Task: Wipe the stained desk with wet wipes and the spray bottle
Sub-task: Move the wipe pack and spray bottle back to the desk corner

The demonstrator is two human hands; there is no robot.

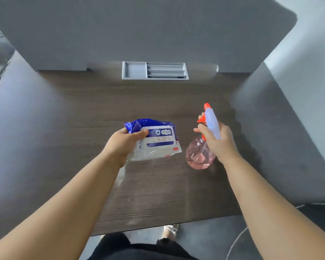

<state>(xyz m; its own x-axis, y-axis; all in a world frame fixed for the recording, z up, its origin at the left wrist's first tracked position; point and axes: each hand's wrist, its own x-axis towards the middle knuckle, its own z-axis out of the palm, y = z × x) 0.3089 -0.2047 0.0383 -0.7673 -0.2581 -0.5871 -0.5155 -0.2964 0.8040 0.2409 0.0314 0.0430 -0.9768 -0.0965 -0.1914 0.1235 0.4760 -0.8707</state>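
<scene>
Pinches wet wipes pack [159, 141] at its left end in left hand [120, 145], thumb atop; wraps right hand [219, 142] round neck of spray bottle [199, 155].

Our bare forearms [73, 194] reach forward. Our left hand [123, 142] grips the wipes pack [158, 141]; our right hand [217, 141] curls round the spray bottle [200, 154].
</scene>
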